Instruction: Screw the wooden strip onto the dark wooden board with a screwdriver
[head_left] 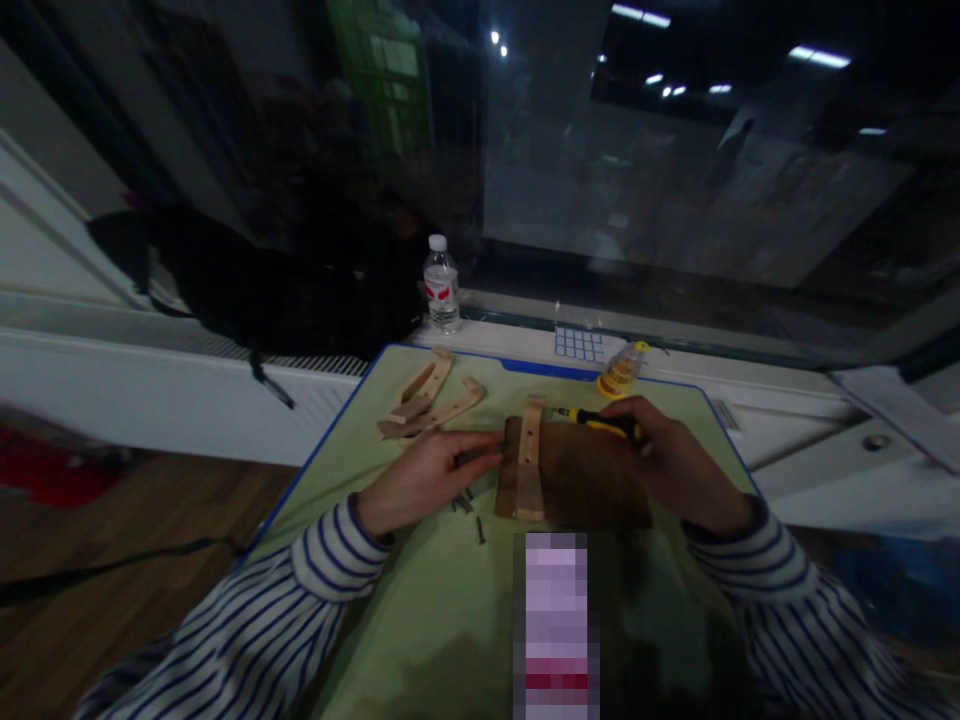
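My right hand (667, 455) is closed around a yellow and black screwdriver (600, 421), whose tip points left toward a pale wooden strip (530, 450) with a bent end and dark holes. The strip lies upright in view across the left part of a dark brown wooden board (592, 475). At the board's left edge, my left hand (431, 475) has thumb and fingers pressed together; what they pinch is too small and dim to make out. Several screws (463, 502) lie below that hand. More curved wooden pieces (431, 395) rest beyond it.
A light green table (360, 440) with a blue rim carries everything. Near its back right corner stands a yellow-capped glue bottle (624, 370). On the windowsill are a water bottle (442, 290), a blue-gridded sheet (579, 345) and a black bag (277, 280).
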